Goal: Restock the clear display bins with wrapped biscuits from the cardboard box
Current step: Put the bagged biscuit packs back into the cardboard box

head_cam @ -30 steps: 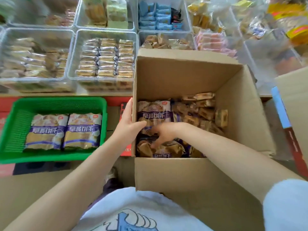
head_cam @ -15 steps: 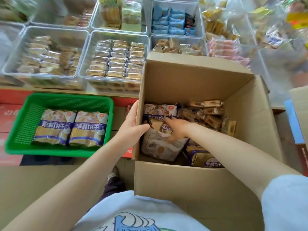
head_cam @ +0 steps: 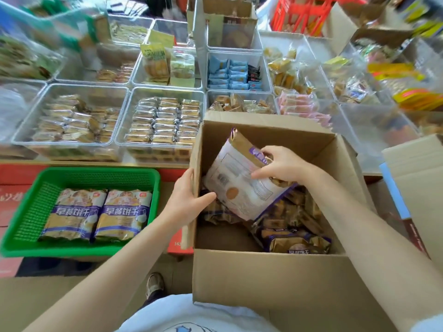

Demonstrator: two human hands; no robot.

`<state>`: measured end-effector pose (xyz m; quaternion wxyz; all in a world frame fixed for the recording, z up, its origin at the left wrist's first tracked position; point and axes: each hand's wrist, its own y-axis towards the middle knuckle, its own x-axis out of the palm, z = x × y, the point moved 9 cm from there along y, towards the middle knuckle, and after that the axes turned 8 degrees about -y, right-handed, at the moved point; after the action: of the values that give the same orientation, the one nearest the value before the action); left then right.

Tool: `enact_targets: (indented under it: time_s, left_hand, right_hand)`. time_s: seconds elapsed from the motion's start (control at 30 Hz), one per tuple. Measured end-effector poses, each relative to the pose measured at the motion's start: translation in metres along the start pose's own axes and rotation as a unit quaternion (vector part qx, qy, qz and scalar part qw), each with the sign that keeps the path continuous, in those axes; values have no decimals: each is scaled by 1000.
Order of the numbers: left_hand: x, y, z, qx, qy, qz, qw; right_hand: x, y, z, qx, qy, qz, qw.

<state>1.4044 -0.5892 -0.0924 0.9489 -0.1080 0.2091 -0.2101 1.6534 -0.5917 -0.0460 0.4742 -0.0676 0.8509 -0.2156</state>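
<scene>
Two hands are working the cardboard box (head_cam: 263, 279) nearest me. My left hand (head_cam: 185, 200) clamps the box's left wall, thumb inside, fingers outside. My right hand (head_cam: 280, 165) pinches a large biscuit bag (head_cam: 237, 178) by its upper edge, tilted and lifted above the loose packs (head_cam: 294, 240) along the box's right side. Beside the box's left wall, a green basket (head_cam: 31, 212) holds two matching bags (head_cam: 96, 214). Beyond, the clear display bins (head_cam: 159, 121) sit in rows, the nearest ones well filled. I judge the risk is the one-edge hold: the bag could slip or catch the box rim, or its biscuits could crack if it drops.
</scene>
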Motion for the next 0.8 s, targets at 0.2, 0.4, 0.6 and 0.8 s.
enact_targets:
  time_s: [0.2,0.4,0.6,0.8]
  left_hand:
    - [-26,-26,125,355,247,118,894]
    - [-53,-43,175,417,371,229,798]
    - [-184,-18,98,103,-130,194,967]
    - [-231,-17,-4,-95,-440,76,890]
  right_hand:
    - [-82,-46,-36,-32,335,140,931]
    - [-51,-41,-113,-73,527,22,847]
    - [-27,-28,-154,-34,494,42,868]
    - [40,15,-216,-4,422,36,906]
